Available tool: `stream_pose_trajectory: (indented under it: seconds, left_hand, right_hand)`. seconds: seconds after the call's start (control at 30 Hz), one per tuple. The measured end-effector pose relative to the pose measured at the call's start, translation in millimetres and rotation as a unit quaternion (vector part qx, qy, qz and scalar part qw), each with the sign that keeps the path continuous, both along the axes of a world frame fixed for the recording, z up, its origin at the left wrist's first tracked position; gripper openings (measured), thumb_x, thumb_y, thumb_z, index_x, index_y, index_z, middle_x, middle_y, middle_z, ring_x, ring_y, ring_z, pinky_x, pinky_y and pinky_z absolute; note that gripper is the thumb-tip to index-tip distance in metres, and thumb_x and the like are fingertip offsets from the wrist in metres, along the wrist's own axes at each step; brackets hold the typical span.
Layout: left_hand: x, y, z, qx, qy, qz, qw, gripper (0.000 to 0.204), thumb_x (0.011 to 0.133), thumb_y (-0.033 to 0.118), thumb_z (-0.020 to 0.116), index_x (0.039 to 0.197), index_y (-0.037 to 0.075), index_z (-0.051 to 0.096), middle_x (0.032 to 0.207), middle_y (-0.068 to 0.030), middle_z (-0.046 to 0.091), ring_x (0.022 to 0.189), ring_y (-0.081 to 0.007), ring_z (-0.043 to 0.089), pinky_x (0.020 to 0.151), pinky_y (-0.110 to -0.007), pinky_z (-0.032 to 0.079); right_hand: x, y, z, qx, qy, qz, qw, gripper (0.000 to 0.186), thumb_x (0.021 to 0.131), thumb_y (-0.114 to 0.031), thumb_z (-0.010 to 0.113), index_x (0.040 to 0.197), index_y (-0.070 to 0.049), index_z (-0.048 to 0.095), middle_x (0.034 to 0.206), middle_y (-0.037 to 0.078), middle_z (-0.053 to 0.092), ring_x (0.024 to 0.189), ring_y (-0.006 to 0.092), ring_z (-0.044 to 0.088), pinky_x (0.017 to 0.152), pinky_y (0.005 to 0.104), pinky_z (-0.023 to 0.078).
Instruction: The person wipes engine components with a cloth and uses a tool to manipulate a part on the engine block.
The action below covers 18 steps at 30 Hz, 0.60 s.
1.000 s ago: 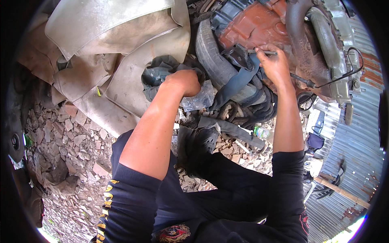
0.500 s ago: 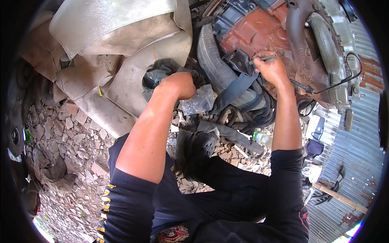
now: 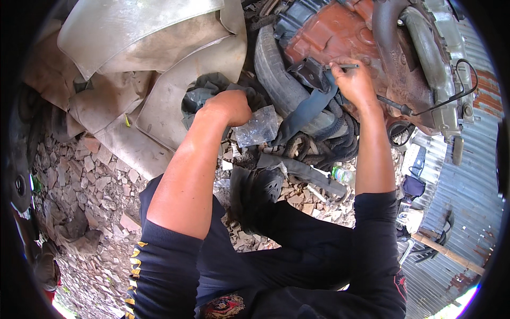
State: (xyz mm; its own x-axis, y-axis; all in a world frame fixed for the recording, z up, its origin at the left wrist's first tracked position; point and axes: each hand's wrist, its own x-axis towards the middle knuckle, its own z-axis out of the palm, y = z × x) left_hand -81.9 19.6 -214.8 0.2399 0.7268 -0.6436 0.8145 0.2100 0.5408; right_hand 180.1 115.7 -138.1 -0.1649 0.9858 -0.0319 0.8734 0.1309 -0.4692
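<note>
My right hand point(image 3: 355, 82) is closed around a slim grey metal rod point(image 3: 349, 66), beside a dark metal bracket point(image 3: 307, 74) on a rust-red engine point(image 3: 332, 29). My left hand point(image 3: 226, 109), its fingers curled mostly out of sight, rests in a dark crumpled bundle point(image 3: 199, 95); what it holds cannot be made out. A clear plastic bag point(image 3: 257, 127) lies just beside it. A dark blue-grey strap point(image 3: 300, 122) runs down from near the bracket.
Beige leather-like sheets point(image 3: 164, 106) cover the upper left. Worn tyre-like rubber point(image 3: 271, 58) and coiled hoses point(image 3: 329, 143) lie below the engine. Broken rubble point(image 3: 85, 186) covers the ground. Corrugated metal point(image 3: 457, 191), a bamboo pole point(image 3: 446, 250) and a plastic bottle point(image 3: 342, 173) are at right.
My left hand has shifted slightly left within the dark bundle. My right hand still grips the rod near the bracket, with a slight change of angle.
</note>
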Motion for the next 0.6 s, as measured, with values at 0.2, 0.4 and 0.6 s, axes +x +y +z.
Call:
stream_pose_trajectory:
  seconds: [0.2,0.4,0.6]
  left_hand:
    - [-3.7,-0.7,0.3,-0.015,-0.009,-0.009,1.000,0.052,0.079,0.010,0.050,0.130,0.001,0.054,0.127,-0.0235,0.058,0.120,-0.0354,0.054,0.101,-0.041,0.043]
    - [-7.1,-2.5,1.2,-0.004,-0.011,0.009,1.000,0.040,0.081,0.014,0.054,0.117,0.000,0.063,0.125,-0.0201,0.060,0.116,-0.0353,0.058,0.097,-0.041,0.046]
    - [-9.4,-5.6,7.0,0.013,-0.018,0.022,0.999,0.040,0.081,0.014,0.053,0.117,0.000,0.063,0.123,-0.0211,0.061,0.114,-0.0352,0.059,0.096,-0.041,0.047]
  right_hand:
    - [-16.3,-2.5,22.2,-0.044,-0.098,0.018,0.994,0.024,0.082,-0.026,0.064,0.091,-0.005,0.072,0.086,0.019,0.070,0.086,0.0321,0.068,0.079,0.0366,0.052]
    - [-12.5,-7.4,13.0,-0.010,-0.085,0.000,0.996,0.023,0.082,-0.027,0.064,0.089,-0.006,0.073,0.085,0.017,0.071,0.086,0.0315,0.068,0.080,0.0366,0.052]
    - [-24.4,-4.0,25.0,-0.062,-0.108,-0.027,0.992,0.022,0.082,-0.024,0.063,0.091,-0.007,0.073,0.092,0.018,0.070,0.090,0.0315,0.068,0.082,0.0364,0.051]
